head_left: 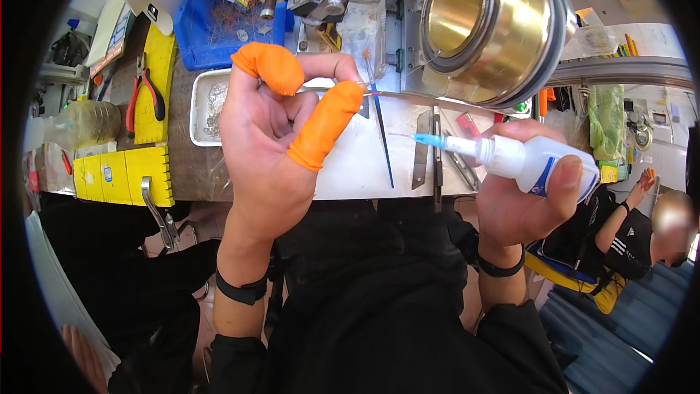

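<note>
My left hand (270, 124) is raised over the near edge of the bench, with orange finger cots on the thumb and one finger. Its thumb and forefinger pinch a thin wire-like piece (379, 94) that sticks out to the right; its far end is hard to make out. My right hand (521, 201) is wrapped round a white squeeze bottle (539, 164) with a blue label. The bottle lies tilted, its blue needle tip (426, 140) pointing left, apart from the pinched piece. Behind my left fingertips lies a slim blue tool (382, 138), perhaps tweezers.
A large brass-coloured drum (503, 29) stands at the back right. Knives and steel tools (437, 153) lie near the bench edge. At left are a blue bin (211, 29), a white tray (195, 120), red-handled pliers (146, 95) and yellow strips (120, 175). Another person (620, 233) is at far right.
</note>
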`<action>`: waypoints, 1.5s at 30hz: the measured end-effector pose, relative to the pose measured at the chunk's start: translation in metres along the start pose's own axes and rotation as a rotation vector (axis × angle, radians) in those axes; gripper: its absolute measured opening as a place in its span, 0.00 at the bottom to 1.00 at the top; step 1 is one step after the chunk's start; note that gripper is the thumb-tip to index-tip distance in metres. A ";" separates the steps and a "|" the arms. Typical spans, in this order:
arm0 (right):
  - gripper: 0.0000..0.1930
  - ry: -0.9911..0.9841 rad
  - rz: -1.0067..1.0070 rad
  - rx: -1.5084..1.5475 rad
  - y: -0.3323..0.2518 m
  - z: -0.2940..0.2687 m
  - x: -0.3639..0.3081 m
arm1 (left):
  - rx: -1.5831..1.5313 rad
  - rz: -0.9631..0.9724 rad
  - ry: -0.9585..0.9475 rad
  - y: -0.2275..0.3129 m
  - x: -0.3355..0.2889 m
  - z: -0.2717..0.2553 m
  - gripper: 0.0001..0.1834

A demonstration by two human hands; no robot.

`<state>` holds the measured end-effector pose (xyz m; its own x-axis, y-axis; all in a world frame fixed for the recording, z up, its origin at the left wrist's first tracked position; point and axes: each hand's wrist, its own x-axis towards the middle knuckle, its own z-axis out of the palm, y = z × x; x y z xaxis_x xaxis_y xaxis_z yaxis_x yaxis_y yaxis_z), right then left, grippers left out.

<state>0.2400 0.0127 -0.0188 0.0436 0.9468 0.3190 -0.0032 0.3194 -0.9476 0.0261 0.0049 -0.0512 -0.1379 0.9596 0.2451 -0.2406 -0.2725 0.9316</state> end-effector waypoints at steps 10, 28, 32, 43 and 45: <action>0.24 0.345 0.033 0.274 -0.014 -0.058 -0.001 | 0.020 -0.066 0.070 0.011 -0.003 0.013 0.19; 0.24 0.743 -0.309 -0.455 -0.076 -0.243 0.213 | 0.125 -0.073 0.079 0.018 -0.003 0.013 0.18; 0.34 0.598 -0.026 -1.038 -0.077 -0.241 0.258 | 0.116 -0.072 0.065 0.021 -0.003 0.015 0.17; 0.31 0.135 0.323 -1.339 -0.050 -0.240 0.293 | 0.178 -0.100 0.089 0.028 -0.007 0.014 0.17; 0.29 0.150 0.416 -1.229 -0.050 -0.256 0.287 | 0.171 -0.110 0.092 0.030 -0.005 0.019 0.17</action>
<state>0.5084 0.2580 0.1154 0.3714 0.9258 0.0708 0.8626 -0.3159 -0.3952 0.0379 -0.0068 -0.0198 -0.2083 0.9705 0.1213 -0.0934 -0.1432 0.9853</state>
